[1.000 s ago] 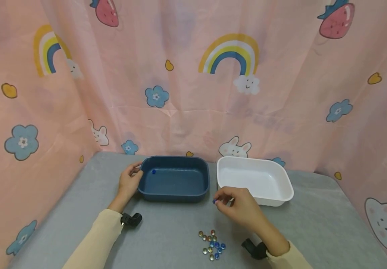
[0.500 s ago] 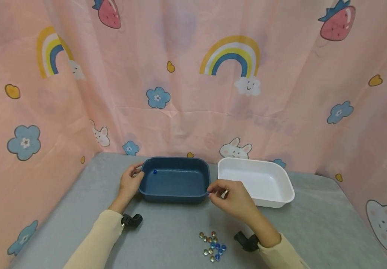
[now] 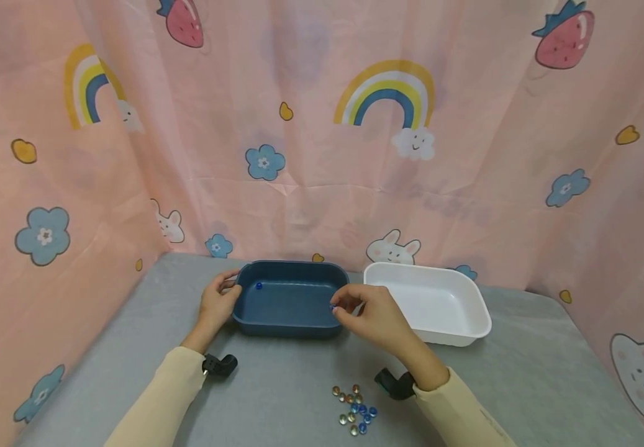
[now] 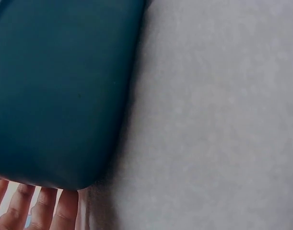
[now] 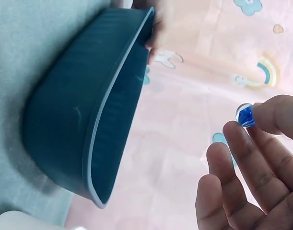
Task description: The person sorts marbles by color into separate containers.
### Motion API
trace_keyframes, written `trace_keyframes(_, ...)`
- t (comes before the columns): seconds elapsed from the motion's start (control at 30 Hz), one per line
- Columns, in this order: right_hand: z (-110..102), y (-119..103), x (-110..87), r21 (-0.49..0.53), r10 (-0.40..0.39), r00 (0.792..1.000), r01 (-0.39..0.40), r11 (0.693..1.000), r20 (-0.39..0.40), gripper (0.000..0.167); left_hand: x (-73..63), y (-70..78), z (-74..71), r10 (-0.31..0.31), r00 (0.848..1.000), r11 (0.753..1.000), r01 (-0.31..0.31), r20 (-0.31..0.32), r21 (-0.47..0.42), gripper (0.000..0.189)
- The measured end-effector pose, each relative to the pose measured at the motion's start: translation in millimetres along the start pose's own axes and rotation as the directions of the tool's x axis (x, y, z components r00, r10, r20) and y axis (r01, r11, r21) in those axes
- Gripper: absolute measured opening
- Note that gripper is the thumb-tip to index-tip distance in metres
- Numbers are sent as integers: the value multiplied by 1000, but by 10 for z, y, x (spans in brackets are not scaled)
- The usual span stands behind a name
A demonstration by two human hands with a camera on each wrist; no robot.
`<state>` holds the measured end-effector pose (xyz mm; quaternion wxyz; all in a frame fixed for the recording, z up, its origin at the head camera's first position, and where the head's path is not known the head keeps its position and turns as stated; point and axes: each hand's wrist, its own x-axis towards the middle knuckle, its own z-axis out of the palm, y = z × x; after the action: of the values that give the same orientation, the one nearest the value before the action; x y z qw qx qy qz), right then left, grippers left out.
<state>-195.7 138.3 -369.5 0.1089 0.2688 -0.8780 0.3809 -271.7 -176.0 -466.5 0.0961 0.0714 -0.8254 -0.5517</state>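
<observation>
My right hand [image 3: 374, 316] pinches a clear glass marble with a blue core [image 5: 245, 115] between thumb and fingertips. In the head view this hand overlaps the right end of a dark blue rectangular tub [image 3: 290, 329]. My left hand [image 3: 218, 304] holds the tub's left end, its thumb by the rim. In the left wrist view the left hand's fingers [image 4: 43, 208] lie against the tub's outer wall. One blue marble [image 3: 259, 286] lies inside the tub near its left end. Several blue and amber-tinted marbles [image 3: 353, 410] lie loose on the table in front.
A white rectangular tub [image 3: 439, 338] stands right of the blue one, partly behind my right hand. Both rest on a grey cloth-covered table [image 3: 277, 385]. A pink patterned curtain [image 3: 310, 211] hangs behind and along the sides.
My right hand has moved left and slightly away from me with the marble, from in front of the white tub to the blue tub's right end. The left hand has stayed at the blue tub.
</observation>
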Motion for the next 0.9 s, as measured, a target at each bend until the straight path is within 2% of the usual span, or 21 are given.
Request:
trace_keyframes(0.37,104,-6,185,63,17,1000,-18,998,11,6,-4,13,-4,-2,1000,1000,2,1,7,41)
trace_keyframes(0.73,296,45,402,69,56,998,-58,996,22,7,-7,17,-12,1,1000,1000,-1,14,12,41)
trace_keyframes(0.9,395,75,544,60,48,999,-49,997,25,7,-1,10,-8,-11,1000,1000,10,16,12,41)
